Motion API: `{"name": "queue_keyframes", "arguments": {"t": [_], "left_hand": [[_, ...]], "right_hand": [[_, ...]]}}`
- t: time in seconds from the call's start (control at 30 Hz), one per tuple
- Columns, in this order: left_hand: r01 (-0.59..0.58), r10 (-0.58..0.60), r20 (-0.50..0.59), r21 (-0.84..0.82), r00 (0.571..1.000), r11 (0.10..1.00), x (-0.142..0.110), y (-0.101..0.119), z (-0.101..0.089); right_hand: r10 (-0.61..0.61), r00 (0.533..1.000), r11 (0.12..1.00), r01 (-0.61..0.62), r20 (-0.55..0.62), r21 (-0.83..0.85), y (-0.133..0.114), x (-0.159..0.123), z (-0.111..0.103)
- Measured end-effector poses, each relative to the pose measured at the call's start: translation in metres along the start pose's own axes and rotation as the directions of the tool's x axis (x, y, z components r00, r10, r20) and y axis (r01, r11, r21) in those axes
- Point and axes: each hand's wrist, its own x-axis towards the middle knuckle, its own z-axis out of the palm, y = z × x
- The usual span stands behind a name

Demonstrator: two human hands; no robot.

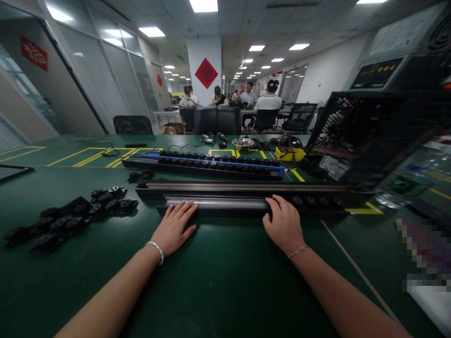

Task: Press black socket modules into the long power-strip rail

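Note:
A long black rail (225, 205) with a shiny metal channel lies across the green table in front of me. My left hand (174, 227) rests near its left end, fingers stretched over the channel and thumb apart on the near side. Farther right, my right hand (283, 224) curls its fingers over the same rail, with the thumb at its near edge. Small dark round parts (310, 201) sit in the rail to the right of that hand. Just behind, a second long black rail (225, 187) runs parallel.
Loose black parts (73, 220) are scattered at left. Behind the rails stands a long black tray (197, 165) with rows of round parts and a blue strip. A metal bowl (243, 143), a yellow bin (289, 154) and an opened computer case (373, 136) are farther back. People sit beyond.

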Motion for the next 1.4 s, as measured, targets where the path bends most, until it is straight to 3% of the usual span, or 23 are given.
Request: {"name": "queue_keyframes", "arguments": {"t": [0.13, 0.23, 0.37, 0.77, 1.4], "left_hand": [[-0.003, 0.003, 0.001, -0.006, 1.000, 1.000, 0.000, -0.001, 0.001], [-0.002, 0.002, -0.007, -0.007, 1.000, 1.000, 0.000, -0.001, 0.001], [0.002, -0.003, -0.005, 0.000, 1.000, 1.000, 0.000, 0.000, 0.000], [0.007, -0.006, -0.032, 0.025, 0.999, 1.000, 0.001, 0.002, 0.001], [-0.028, 0.030, -0.007, 0.146, 1.000, 0.989, 0.002, 0.007, -0.006]], "right_hand": [[0.000, 1.000, 0.998, 0.002, -0.026, 0.056, 0.000, 0.001, 0.002], [0.101, 0.993, 0.994, -0.098, -0.053, 0.053, 0.003, 0.001, 0.002], [0.181, 0.983, 0.983, -0.182, 0.013, 0.025, 0.006, 0.002, 0.002], [0.025, 1.000, 0.994, -0.026, 0.008, 0.105, 0.003, -0.001, 0.012], [-0.100, 0.994, 0.977, 0.089, 0.046, 0.196, 0.002, 0.001, 0.011]]}}
